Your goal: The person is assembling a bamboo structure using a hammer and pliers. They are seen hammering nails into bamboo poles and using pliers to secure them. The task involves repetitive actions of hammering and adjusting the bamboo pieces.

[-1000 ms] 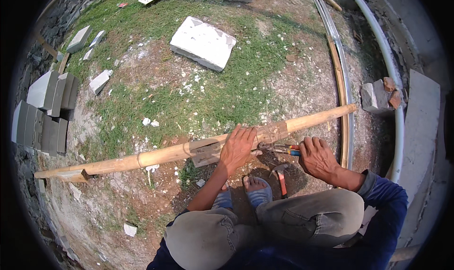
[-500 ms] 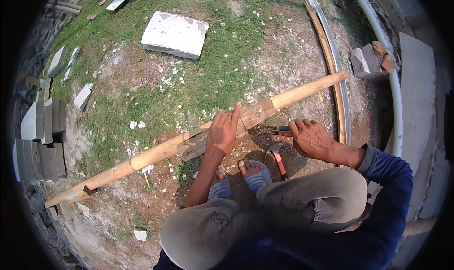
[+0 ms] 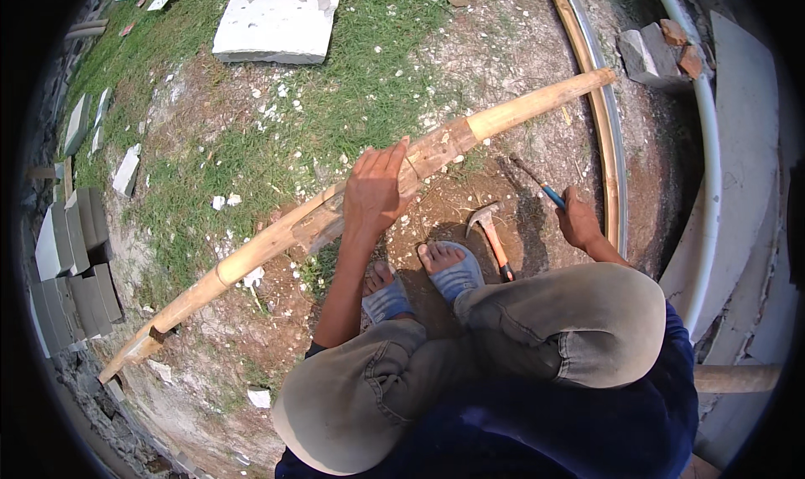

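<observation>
A long bamboo pole slants across the ground in front of me, from low left up to far right. A shorter weathered length of wood lies along its middle. My left hand grips the pole there, fingers laid over its top. To the right, away from the pole, my right hand is closed round the blue grip of slim dark-headed pliers, held with the head pointing up and left. A claw hammer with an orange-red handle lies on the soil between my sandalled feet and my right hand.
A white block lies on the grass ahead. Grey blocks are stacked at the left. On the right run a wooden strip, a metal strip beside it and a white pipe; brick pieces sit near that pipe.
My right hand has drawn the pliers away from the middle of the pole, to the right and toward me. My left hand stays on the pole. The view has shifted slightly.
</observation>
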Tool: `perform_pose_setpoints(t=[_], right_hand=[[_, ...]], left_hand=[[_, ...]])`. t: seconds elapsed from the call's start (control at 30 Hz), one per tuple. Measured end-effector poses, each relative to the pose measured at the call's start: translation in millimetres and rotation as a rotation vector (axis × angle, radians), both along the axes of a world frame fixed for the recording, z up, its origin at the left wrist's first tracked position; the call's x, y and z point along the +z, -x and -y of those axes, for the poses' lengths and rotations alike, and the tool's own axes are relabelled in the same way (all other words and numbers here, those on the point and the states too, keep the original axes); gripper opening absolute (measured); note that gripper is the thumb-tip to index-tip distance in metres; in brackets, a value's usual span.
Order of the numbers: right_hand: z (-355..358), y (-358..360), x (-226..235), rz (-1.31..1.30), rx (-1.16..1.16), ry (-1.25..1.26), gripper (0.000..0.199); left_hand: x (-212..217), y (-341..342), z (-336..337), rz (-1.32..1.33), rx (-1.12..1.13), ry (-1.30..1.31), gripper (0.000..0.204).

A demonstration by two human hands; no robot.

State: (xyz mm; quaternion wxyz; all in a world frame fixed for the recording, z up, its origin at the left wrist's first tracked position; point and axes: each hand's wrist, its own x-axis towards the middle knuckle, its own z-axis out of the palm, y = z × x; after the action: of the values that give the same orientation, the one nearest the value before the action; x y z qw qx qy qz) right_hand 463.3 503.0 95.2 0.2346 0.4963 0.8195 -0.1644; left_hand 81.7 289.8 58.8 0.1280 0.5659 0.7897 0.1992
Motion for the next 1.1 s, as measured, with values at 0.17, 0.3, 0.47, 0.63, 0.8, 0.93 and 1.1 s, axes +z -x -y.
perform_pose_setpoints(t=[0.17,0.3,0.47,0.63,0.8,0.93,1.1], right_hand=[[36.9,14.5,-49.5,-0.043,0.063,0.008,0.051],[48.4,79.9,-44.0,-0.416,0.151,-0.269,0.061],[33.9,184.6,-4.1,-0.783,0.58,-0.376,0.084],[16.7,249.5,-8.5,-0.709,0.874,-0.156,0.096],[-12.9,246.3,-40.6,-0.69,0.863,-0.097,0.09],[-6.6,250.5,-41.0,-0.813,0.913,-0.11,0.081],[-12.3,248.3,-55.1,-0.877,0.937,-0.15,0.074]], left_hand=[[-19.2,16.7,-1.3,-0.01,0.021,-0.007,0.089],[-0.6,18.8,-6.6,0.077,0.031,0.03,0.095],[1.8,31.4,16.0,-0.112,-0.002,-0.067,0.106],[-9.8,16.5,60.3,-0.277,0.1,-0.099,0.118],[6.4,19.5,66.8,-0.24,0.133,0.057,0.098],[4.6,13.5,65.0,-0.21,0.198,0.066,0.056],[6.6,15.2,63.1,-0.21,0.211,0.108,0.038]])
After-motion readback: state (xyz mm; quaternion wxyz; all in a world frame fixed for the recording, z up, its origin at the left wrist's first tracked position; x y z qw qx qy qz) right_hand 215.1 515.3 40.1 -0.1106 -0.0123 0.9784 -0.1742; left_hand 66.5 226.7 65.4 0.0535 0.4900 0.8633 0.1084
